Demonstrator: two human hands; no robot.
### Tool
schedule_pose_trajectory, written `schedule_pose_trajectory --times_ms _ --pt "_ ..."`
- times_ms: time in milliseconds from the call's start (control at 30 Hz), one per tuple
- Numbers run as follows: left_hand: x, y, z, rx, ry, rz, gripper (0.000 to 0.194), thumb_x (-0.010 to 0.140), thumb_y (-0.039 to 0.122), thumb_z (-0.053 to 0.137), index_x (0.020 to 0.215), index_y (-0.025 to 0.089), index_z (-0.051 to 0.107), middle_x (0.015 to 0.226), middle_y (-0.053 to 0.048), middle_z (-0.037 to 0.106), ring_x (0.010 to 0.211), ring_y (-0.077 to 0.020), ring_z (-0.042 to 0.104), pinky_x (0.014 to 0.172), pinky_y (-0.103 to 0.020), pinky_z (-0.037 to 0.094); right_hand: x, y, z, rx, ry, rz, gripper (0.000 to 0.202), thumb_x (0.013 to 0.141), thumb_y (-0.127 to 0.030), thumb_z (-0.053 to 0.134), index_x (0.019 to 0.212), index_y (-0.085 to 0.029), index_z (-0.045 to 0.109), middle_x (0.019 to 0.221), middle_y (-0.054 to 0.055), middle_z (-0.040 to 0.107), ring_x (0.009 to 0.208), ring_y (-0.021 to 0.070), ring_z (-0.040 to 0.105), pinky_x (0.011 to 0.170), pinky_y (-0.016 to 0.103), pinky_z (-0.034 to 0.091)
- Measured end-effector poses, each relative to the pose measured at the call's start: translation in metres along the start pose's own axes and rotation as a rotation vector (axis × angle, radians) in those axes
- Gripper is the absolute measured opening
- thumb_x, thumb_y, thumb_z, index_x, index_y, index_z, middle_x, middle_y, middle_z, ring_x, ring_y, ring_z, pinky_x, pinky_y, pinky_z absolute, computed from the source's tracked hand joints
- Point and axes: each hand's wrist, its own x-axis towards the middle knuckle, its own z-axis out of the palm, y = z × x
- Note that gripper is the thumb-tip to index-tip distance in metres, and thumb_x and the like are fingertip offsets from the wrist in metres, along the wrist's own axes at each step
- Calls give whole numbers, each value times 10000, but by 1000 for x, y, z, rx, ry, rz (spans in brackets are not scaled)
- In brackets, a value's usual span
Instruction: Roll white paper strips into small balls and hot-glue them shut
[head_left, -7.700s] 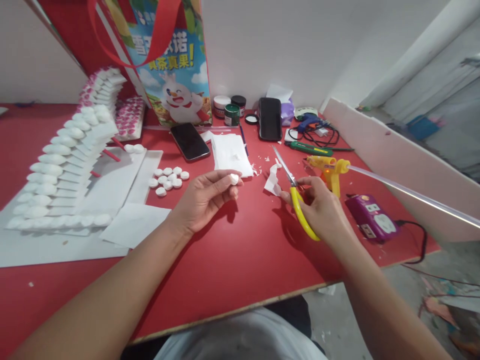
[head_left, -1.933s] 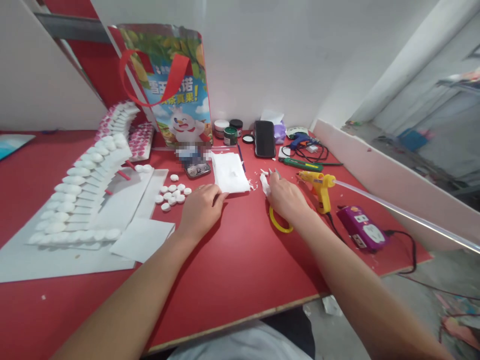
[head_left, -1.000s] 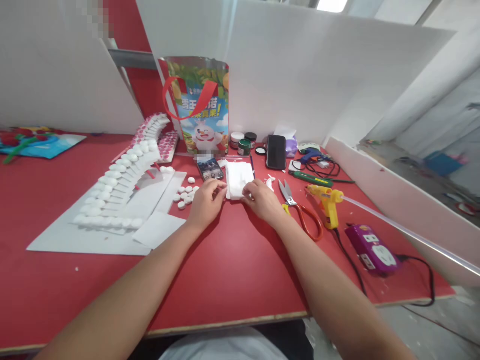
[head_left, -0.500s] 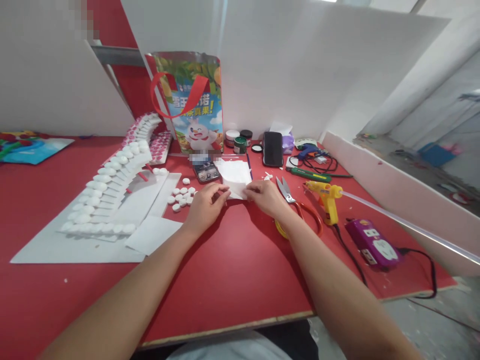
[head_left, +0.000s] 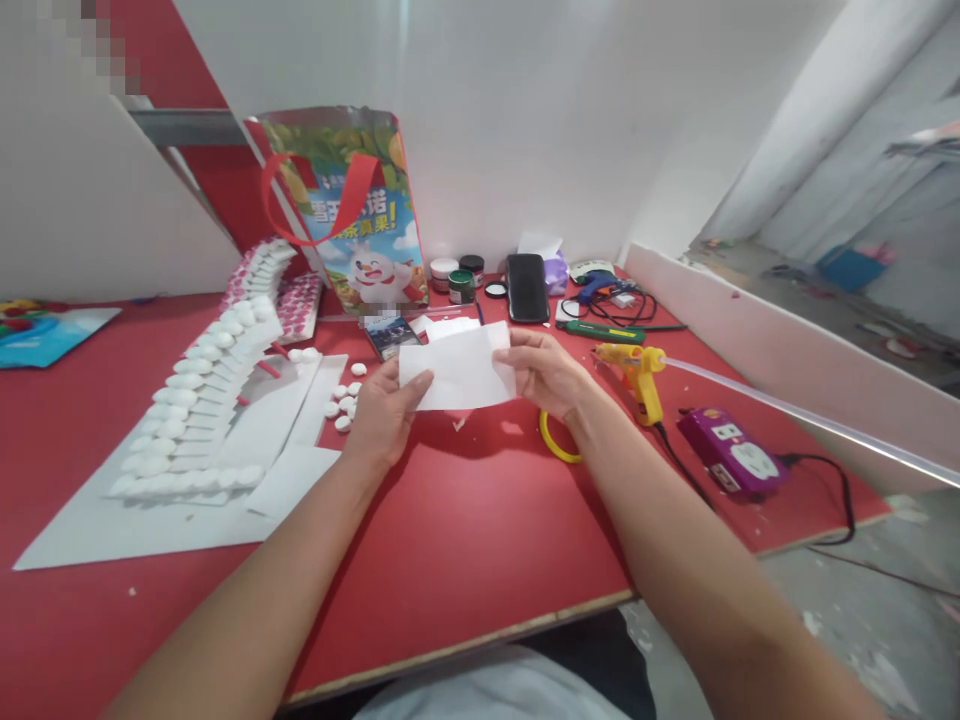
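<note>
The fingers of my left hand [head_left: 381,412] are pinched on the near-left end of a white rectangular paper sheet [head_left: 459,372]; the fingers of my right hand [head_left: 546,372] grip its opposite end. The sheet is held raised above the red surface [head_left: 465,530], directly between both hands.

Relative to the sheet, I record the following. At 12 o'clock, just behind, lies white paper [head_left: 450,327], partly covered. At 10 o'clock, a dark phone with a lit screen [head_left: 388,338] lies flat. At 9 o'clock, beside my left hand, is a cluster of small round white pieces [head_left: 345,405]. At 4 o'clock, a yellow curved handle [head_left: 556,440] shows below my right hand. At 3 o'clock stands a yellow glue gun [head_left: 637,380], a clear stick in its rear.
</note>
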Motion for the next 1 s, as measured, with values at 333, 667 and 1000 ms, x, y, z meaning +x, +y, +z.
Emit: schedule_pose_trajectory --times_ms 333,667,1000 --pt "-7 -2 -3 167 -143 -59 515 624 442 946 1005 153 753 813 -56 794 696 -238 735 694 -358 592 0 -2 -2 -324 34 130 471 673 -606 884 811 -171 769 727 41 734 627 147 647 568 245 504" --pt "-2 -9 -10 300 -130 -4 375 701 459 901 905 160 802 813 -43 771 684 -182 649 641 -282 505 -3 2 1 -613 -76 76 96 701 -102 687 779 -154 708 653 -27 677 612 107 587 576 214 422" --pt "-3 -4 -8 280 -176 -65 388 711 488 871 897 170 752 617 15 647 482 -115 507 448 -226 364 -11 -8 -1 -778 -204 103 271 797 -282 779 1045 -171 773 829 18 750 716 148 662 619 237 483"
